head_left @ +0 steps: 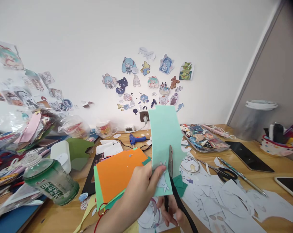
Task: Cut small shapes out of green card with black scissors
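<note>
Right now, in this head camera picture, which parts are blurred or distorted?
In the head view, the green bottle at left is stretched and soft, and the wall edge at right leans from lens distortion; the mint paper and scissors at centre are fairly sharp; lighting is even, without strong glare.

right hand [172, 212] mostly behind scissors [177, 194] – wrist cut off

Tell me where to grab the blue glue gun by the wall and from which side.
Probably take the blue glue gun by its body, coming straight down from above. It lies flat on the wooden table, long axis running left to right, with open space over it. Its black cord trails off on the right, so keep the fingers to the left of that end. Finer details are too small to tell.
</note>
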The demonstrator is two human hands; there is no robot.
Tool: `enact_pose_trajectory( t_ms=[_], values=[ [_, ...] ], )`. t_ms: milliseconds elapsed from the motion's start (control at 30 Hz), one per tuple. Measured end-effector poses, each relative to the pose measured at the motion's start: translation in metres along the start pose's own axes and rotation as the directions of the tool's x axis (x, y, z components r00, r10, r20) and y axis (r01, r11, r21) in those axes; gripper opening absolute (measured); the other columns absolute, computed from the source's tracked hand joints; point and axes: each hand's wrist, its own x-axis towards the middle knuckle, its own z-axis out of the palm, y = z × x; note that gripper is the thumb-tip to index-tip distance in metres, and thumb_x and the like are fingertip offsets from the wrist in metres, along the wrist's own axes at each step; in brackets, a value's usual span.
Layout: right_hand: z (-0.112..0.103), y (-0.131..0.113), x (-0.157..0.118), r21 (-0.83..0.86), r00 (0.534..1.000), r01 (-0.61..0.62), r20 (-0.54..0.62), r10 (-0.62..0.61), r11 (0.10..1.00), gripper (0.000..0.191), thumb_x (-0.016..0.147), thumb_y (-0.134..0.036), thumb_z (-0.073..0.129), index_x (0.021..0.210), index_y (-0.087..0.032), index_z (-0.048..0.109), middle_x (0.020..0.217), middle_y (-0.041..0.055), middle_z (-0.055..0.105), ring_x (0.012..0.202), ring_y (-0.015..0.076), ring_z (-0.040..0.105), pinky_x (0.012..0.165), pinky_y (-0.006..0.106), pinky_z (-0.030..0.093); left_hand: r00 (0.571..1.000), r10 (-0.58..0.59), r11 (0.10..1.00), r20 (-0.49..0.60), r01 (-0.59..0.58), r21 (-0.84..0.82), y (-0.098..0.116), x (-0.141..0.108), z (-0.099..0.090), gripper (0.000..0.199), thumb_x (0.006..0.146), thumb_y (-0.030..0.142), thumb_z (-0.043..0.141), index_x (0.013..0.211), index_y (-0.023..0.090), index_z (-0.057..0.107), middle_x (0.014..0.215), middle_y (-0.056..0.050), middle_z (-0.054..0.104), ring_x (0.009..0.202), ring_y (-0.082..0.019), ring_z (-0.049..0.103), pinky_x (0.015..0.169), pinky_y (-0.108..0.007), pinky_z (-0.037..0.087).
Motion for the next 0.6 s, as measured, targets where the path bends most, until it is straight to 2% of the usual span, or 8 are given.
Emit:
enact_pose_trajectory(
  t_ms=[133, 200, 300, 333, 467, 533, 600],
  values=[
    [0.0064, 0.0053, 0.0003, -0.004, 0.997, 0.047, -0.056, -0.047, 0.999, 0.064, 0.066, -0.081, 0.044, 0.079, -0.018, 0.053, 0.056, -0.0029, 0.041, 0.048, 0.0102, 0.040, 0.044, 0.023, 0.037, 0.999, 0.031, 0.999, -0.041, -0.030, 0.028, 0.0029, -0.0012, 0.0002, 0.041, 0.089, 0.038, 0.038, 0.056, 0.020, 0.024, 0.050, 0.007, 0.023, 0.044, -0.007, 0.022, 0.040, -0.019, 0.019],
    [0.0058, 0.0055, 0.0010, -0.022, 0.997, 0.064, -0.044, -0.065, 0.998, 0.064, 0.065, -0.081, 0.045, 0.078, -0.019, 0.055, 0.055, -0.0021, 0.042, 0.050, 0.0124, 0.042, 0.045, 0.025, 0.037, 0.999, -0.017, 1.000, 0.035, 0.018, -0.024, 0.0039, -0.0033, 0.0026, 0.040, 0.090, 0.042, 0.036, 0.058, 0.020, 0.028, 0.047, 0.008, 0.028, 0.039, -0.006, 0.029, 0.039, -0.019, 0.022],
    [0.0033, 0.0030, 0.0008, -0.050, 0.996, 0.079, -0.037, -0.081, 0.996, 0.060, 0.063, -0.078, 0.051, 0.073, -0.020, 0.057, 0.056, -0.0004, 0.044, 0.055, 0.0150, 0.046, 0.048, 0.026, 0.039, 0.976, -0.095, 0.987, 0.195, 0.118, -0.108, 0.0048, -0.0053, 0.0053, 0.039, 0.090, 0.050, 0.031, 0.063, 0.021, 0.037, 0.044, 0.007, 0.041, 0.034, -0.009, 0.045, 0.035, -0.019, 0.028],
    [0.0029, 0.0019, 0.0001, -0.053, 0.995, 0.084, -0.045, -0.086, 0.995, 0.061, 0.065, -0.079, 0.048, 0.074, -0.019, 0.058, 0.057, 0.0000, 0.045, 0.055, 0.0148, 0.046, 0.049, 0.026, 0.039, 0.974, -0.102, 0.986, 0.204, 0.126, -0.110, 0.0048, -0.0052, 0.0054, 0.040, 0.090, 0.050, 0.031, 0.064, 0.021, 0.038, 0.043, 0.006, 0.044, 0.035, -0.010, 0.048, 0.036, -0.019, 0.029],
    [0.0044, -0.0005, -0.0025, -0.088, 0.996, 0.063, -0.061, -0.068, 0.994, 0.071, 0.071, -0.081, 0.036, 0.085, -0.015, 0.058, 0.052, -0.0016, 0.044, 0.046, 0.0106, 0.042, 0.045, 0.023, 0.035, 0.993, -0.040, 0.996, 0.108, 0.048, -0.079, 0.0040, -0.0025, 0.0026, 0.041, 0.090, 0.045, 0.035, 0.058, 0.020, 0.035, 0.041, 0.005, 0.049, 0.041, -0.009, 0.051, 0.040, -0.017, 0.032],
    [0.0053, 0.0013, -0.0018, -0.093, 0.997, 0.054, -0.055, -0.059, 0.994, 0.070, 0.073, -0.080, 0.035, 0.085, -0.014, 0.058, 0.050, -0.0025, 0.042, 0.044, 0.0097, 0.041, 0.044, 0.022, 0.034, 0.991, -0.037, 0.993, 0.125, 0.051, -0.105, 0.0042, -0.0020, 0.0018, 0.041, 0.090, 0.045, 0.035, 0.058, 0.020, 0.036, 0.041, 0.005, 0.049, 0.040, -0.009, 0.050, 0.040, -0.017, 0.033],
    [0.0048, 0.0049, 0.0003, -0.082, 0.997, 0.060, -0.041, -0.063, 0.995, 0.068, 0.074, -0.078, 0.036, 0.081, -0.015, 0.059, 0.054, -0.0002, 0.046, 0.051, 0.0112, 0.047, 0.047, 0.023, 0.036, 0.983, -0.077, 0.986, 0.166, 0.099, -0.135, 0.0051, -0.0026, 0.0022, 0.042, 0.090, 0.047, 0.033, 0.058, 0.020, 0.037, 0.041, 0.004, 0.050, 0.039, -0.010, 0.050, 0.039, -0.018, 0.033]
  ],
)
